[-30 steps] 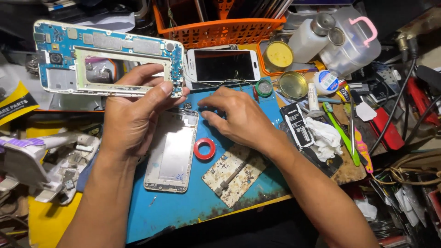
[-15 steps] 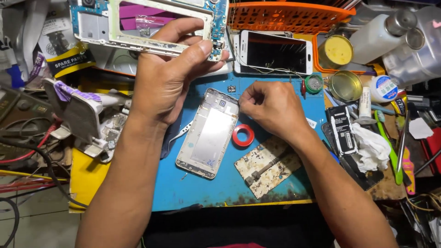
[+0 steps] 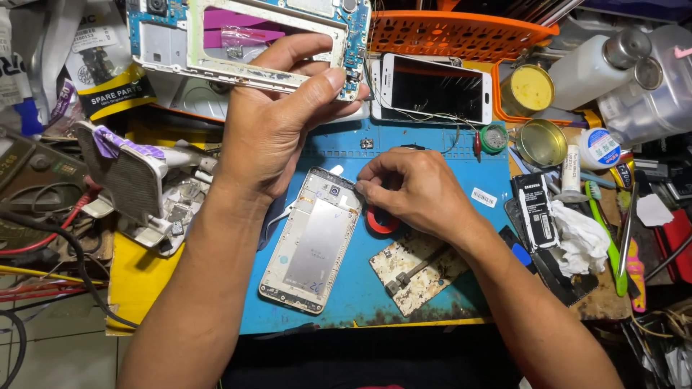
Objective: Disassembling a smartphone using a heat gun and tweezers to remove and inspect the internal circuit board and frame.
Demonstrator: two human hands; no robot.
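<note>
The phone frame (image 3: 245, 43) is a blue and white open rectangle with a big cutout in the middle and grimy, glue-streaked edges, held up off the bench and tilted flat-ish. The phone back (image 3: 313, 241) is a silvery metal shell lying flat on the blue mat, angled a bit, camera end up top.

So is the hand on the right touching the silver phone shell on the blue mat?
Touching. The head view shows the right hand's fingertips resting on the top corner of the silver phone shell, with no gap.

We see bright, even overhead light, soft shadows under both forearms, glare on the white bottle (image 3: 587, 68), edges slightly bowed, focus crisp.
</note>
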